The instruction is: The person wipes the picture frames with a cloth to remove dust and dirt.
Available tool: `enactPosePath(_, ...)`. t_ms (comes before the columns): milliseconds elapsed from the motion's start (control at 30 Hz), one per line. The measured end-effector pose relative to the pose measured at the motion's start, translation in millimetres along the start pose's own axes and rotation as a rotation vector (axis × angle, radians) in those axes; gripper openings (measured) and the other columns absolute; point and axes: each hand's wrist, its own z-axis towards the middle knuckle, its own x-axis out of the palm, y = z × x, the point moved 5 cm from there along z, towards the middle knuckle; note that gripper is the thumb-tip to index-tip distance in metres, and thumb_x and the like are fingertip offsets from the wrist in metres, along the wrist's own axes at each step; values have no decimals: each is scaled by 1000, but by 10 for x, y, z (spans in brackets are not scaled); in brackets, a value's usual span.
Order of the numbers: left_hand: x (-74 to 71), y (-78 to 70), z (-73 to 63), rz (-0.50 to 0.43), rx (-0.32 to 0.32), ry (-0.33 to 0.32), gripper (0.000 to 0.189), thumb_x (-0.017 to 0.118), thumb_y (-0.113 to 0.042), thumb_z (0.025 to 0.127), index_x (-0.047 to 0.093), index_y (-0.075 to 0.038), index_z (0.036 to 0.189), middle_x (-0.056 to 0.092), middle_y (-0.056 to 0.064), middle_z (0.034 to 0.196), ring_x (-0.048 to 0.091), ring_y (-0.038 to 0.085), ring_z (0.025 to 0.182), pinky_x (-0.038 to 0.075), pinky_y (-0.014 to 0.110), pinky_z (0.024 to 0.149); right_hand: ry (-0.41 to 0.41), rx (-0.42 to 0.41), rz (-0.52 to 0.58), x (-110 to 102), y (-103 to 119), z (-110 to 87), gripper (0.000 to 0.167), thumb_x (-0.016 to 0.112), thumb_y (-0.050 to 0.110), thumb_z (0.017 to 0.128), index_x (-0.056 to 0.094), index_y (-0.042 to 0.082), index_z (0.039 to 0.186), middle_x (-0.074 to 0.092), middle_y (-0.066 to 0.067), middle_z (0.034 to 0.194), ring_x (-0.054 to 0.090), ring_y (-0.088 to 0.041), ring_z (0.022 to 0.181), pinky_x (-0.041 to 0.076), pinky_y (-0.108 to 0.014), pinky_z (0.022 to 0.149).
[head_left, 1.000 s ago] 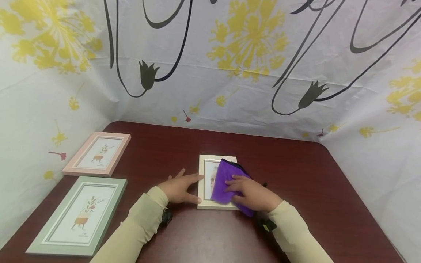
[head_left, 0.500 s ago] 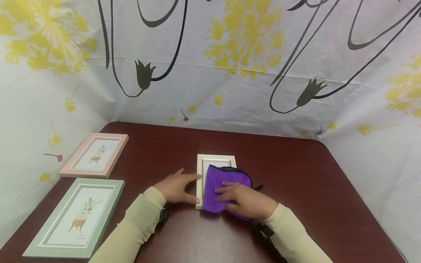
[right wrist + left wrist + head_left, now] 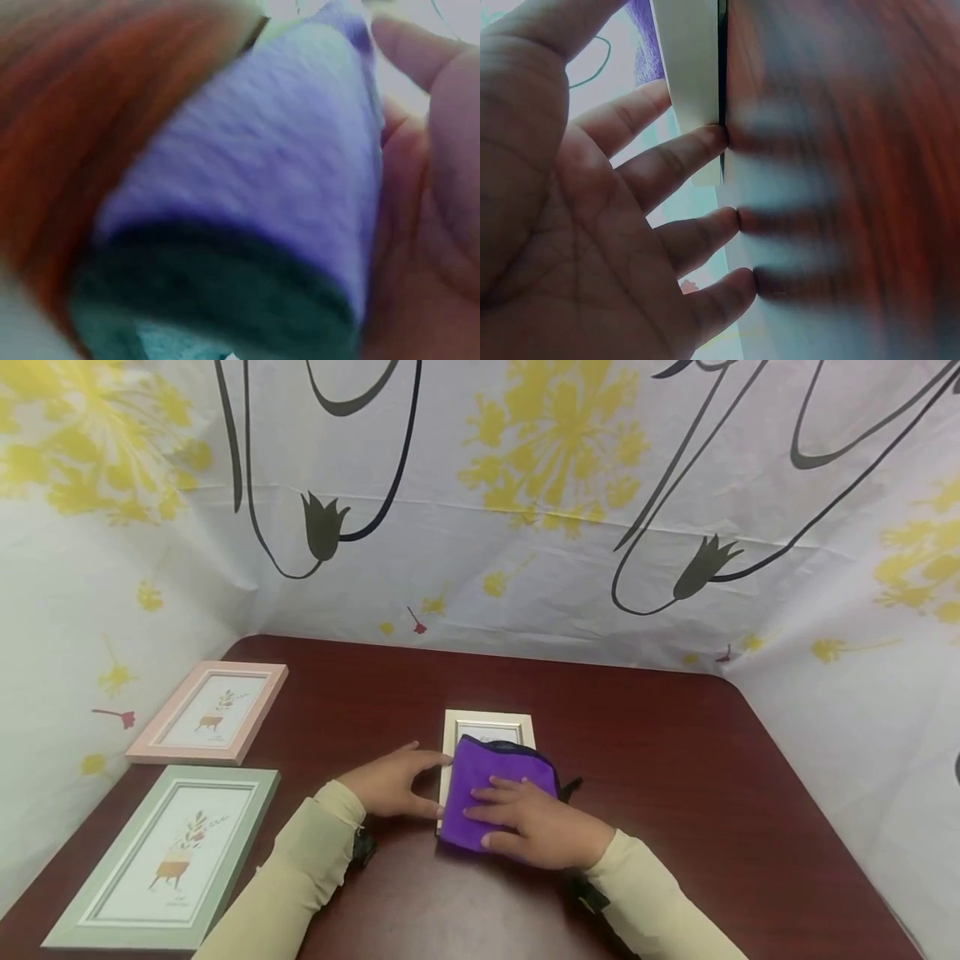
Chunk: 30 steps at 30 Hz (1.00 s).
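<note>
Head view: left hand (image 3: 390, 783), spread wide, touches the left edge of the cream frame (image 3: 489, 717); right hand (image 3: 547, 827), fingers extended, rests on the purple cloth (image 3: 498, 767) atop it.

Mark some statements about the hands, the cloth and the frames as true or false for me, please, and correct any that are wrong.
1. The right hand rests on the purple cloth. True.
2. The cloth hides the cream frame completely. False: its top edge and part of its left edge show.
3. The left hand is at the cream frame's left edge. True.
4. The green frame lies nearer the person than the pink frame. True.
5. The green and pink frames lie on the right side of the table. False: both lie on its left side.
</note>
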Motion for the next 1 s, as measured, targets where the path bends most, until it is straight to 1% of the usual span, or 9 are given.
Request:
enactPosePath(67,-4,-6,3,-6,3,-4,77,81,-43,81,51,-13,146,49,6,148,24,45,144,24,52,116,-23,14,-28,-6,-21,-6,44,55,38,101,59,17,140,49,-10,148,32,-39,143,24,-62,112)
enactPosePath(167,-3,-9,10,-16,-2,-5,78,81,-43,81,51,-14,146,49,5,148,24,45,144,23,51,116,-51,68,-55,-38,-84,-31,42,60,36,98,63,16,135,50,-12,147,34,-41,141,24,-69,109)
enactPosePath(300,1,-12,16,-30,-20,-9,78,82,-44,80,51,-14,145,49,6,148,24,44,145,24,51,116,-80,128,-69,-95,-161,-75,39,67,34,94,67,14,127,51,-16,144,36,-43,139,26,-70,106)
enactPosePath(433,-1,-13,15,-37,-32,-15,78,83,-42,79,52,-15,144,50,6,147,24,44,145,24,51,116,-85,85,-111,-76,-104,-45,37,66,32,95,69,12,126,53,-18,142,39,-45,137,30,-66,107)
enactPosePath(533,3,-2,13,-31,-42,-21,78,84,-42,78,53,-16,144,50,6,147,24,43,145,24,52,116,-91,29,-146,-18,-4,16,37,65,30,96,68,13,128,54,-17,141,41,-44,135,33,-64,107)
enactPosePath(667,11,9,20,-20,-47,-23,77,84,-41,78,53,-16,144,51,4,147,25,42,145,26,52,115,-113,-17,-176,37,89,73,39,66,29,96,66,14,132,55,-15,140,43,-42,134,34,-61,107)
enactPosePath(800,11,9,27,-23,-50,-23,77,84,-40,78,53,-16,144,50,4,147,24,42,145,26,52,115,-104,-60,-180,-8,94,62,41,69,28,93,66,14,132,57,-15,139,46,-40,133,36,-57,108)
enactPosePath(900,10,10,25,-31,-52,-23,76,84,-40,78,53,-16,143,50,4,147,23,42,145,24,51,116,-59,-57,-161,-95,31,7,40,73,23,89,68,14,128,60,-12,135,50,-33,130,38,-50,108)
enactPosePath(1000,7,8,14,-40,-52,-20,76,84,-40,78,53,-17,143,50,5,147,22,42,145,23,51,116,-26,-28,-140,-171,-37,-50,36,76,17,84,70,14,120,63,-8,128,54,-28,125,41,-45,106)
